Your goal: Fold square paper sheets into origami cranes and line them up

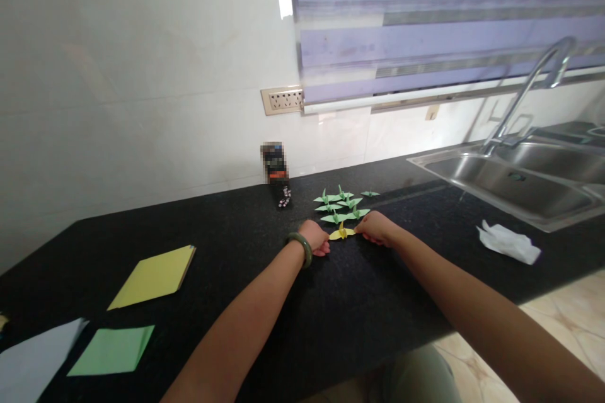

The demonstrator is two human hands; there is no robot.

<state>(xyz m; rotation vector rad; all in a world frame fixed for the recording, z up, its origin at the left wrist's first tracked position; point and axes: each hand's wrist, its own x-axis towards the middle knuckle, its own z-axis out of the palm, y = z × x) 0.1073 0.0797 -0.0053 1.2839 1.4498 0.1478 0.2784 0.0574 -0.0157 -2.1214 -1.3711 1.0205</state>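
Note:
A yellow paper crane (342, 233) is on or just above the black countertop, its wings spread sideways. My left hand (316, 238), with a dark green bangle on the wrist, pinches the tip of the left wing. At the right wing tip, my right hand (375, 228) does the same with closed fingers. Just behind the yellow crane sit several green paper cranes (336, 218) in short rows. One smaller green crane (370, 194) stands apart at the back right of them.
On the left lie a yellow paper stack (154, 276), green paper (113, 350) and a white sheet (38, 362). A blurred dark object (275, 164) with a beaded string (284, 197) leans against the wall. A crumpled tissue (508, 242) lies right, before a steel sink (543, 211) with a faucet (529, 88).

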